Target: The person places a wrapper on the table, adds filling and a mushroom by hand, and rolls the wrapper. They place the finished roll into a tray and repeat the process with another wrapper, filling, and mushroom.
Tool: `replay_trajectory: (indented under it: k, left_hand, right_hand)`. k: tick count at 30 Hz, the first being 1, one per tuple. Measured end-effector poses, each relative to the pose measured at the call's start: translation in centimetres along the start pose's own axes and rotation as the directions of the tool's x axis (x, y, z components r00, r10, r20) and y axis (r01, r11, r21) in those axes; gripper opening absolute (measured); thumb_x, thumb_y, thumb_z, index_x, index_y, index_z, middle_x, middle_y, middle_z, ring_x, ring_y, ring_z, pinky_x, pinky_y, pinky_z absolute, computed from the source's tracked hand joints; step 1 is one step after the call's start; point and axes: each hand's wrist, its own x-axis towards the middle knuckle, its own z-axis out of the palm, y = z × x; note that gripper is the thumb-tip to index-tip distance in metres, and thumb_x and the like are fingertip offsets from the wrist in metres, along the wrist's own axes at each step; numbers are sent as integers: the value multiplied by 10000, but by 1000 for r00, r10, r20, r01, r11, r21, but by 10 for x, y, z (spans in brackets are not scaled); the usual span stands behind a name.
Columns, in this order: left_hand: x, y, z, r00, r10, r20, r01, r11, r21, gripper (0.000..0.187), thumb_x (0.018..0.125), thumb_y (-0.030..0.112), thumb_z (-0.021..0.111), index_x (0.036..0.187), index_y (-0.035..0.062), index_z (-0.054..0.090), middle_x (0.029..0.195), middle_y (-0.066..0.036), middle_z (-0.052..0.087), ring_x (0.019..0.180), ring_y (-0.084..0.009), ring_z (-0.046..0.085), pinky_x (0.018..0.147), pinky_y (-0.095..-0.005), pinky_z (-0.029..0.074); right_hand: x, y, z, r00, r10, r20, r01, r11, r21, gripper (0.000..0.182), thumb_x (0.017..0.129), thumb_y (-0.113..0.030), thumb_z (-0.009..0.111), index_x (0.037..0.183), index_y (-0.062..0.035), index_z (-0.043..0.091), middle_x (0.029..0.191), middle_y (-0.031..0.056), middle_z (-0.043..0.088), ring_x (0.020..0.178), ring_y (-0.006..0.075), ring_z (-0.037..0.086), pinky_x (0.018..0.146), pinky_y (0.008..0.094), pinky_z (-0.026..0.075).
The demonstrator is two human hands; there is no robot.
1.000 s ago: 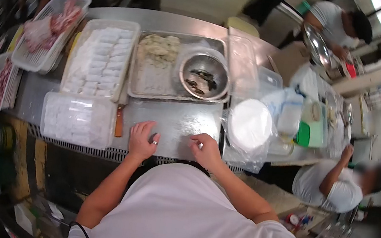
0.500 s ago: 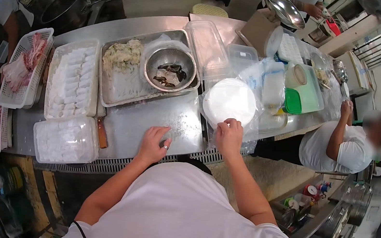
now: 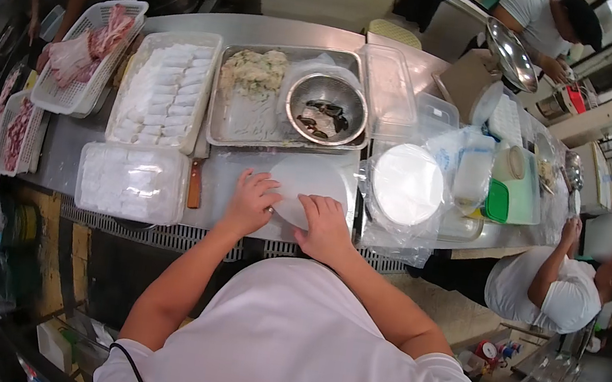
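Observation:
A thin, round white wrapper (image 3: pixel 313 180) lies on the pale board in front of me. My left hand (image 3: pixel 250 203) is at its left edge, fingers stretched and apart, a ring on one finger. My right hand (image 3: pixel 326 229) rests at the wrapper's near edge with its fingers extended and thumb apart. To the right, a stack of the same round wrappers (image 3: pixel 406 182) sits on clear plastic. Behind the board, a metal tray (image 3: pixel 253 125) carries a pale, lumpy filling (image 3: pixel 254 70) and a steel bowl (image 3: pixel 292 103) with dark pieces inside.
White rolls fill an uncovered plastic container (image 3: pixel 212 61) at left; a lidded one (image 3: pixel 131 182) stands nearer. Beside it lies a knife with a wooden handle (image 3: pixel 195 185). Baskets of raw meat (image 3: pixel 83 109) stand far left. Co-workers (image 3: pixel 543 283) are at right and behind the table.
My right hand has moved left from the stack onto the board. A round wrapper now lies there between my hands. The view has shifted, showing more of the left side.

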Motion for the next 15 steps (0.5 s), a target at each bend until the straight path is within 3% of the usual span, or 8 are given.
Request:
replay_trajectory:
  k: [3,7,10,15]
  left_hand:
    - [-35,-15,-9,992,-111,-52,110,994,-18,250,770,43,794,996,149,807,1257,-58,733,1341,-333,631,1217,-597,402]
    - [-69,-16,-16,988,-151,-30,151,989,-8,217,785,90,821,996,143,812,1283,-78,742,1318,-352,639,1183,-578,427]
    - [-74,-11,-20,989,-140,-55,140,990,-12,138,812,184,869,925,125,814,1343,-96,735,1310,-374,634,1168,-564,428]
    - [-63,-7,-17,960,-268,-75,267,963,-32,254,821,312,931,796,104,788,1382,-125,710,1375,-376,580,1232,-569,349]
  right_hand:
    - [-3,13,23,996,26,89,-19,997,-81,605,740,-141,877,1309,-62,687,1241,136,664,1215,343,606,1056,492,471]
    - [-18,42,67,994,36,107,-21,990,-140,333,750,-146,859,1070,-82,790,1077,109,667,1102,344,633,1023,470,479]
    - [-24,41,64,997,74,36,-74,997,2,188,801,-185,852,955,-83,816,1019,114,691,1076,347,642,993,486,476]
    - [-5,32,53,901,403,160,-397,915,-72,246,825,-289,894,845,-60,805,958,139,722,1078,362,658,981,513,473]
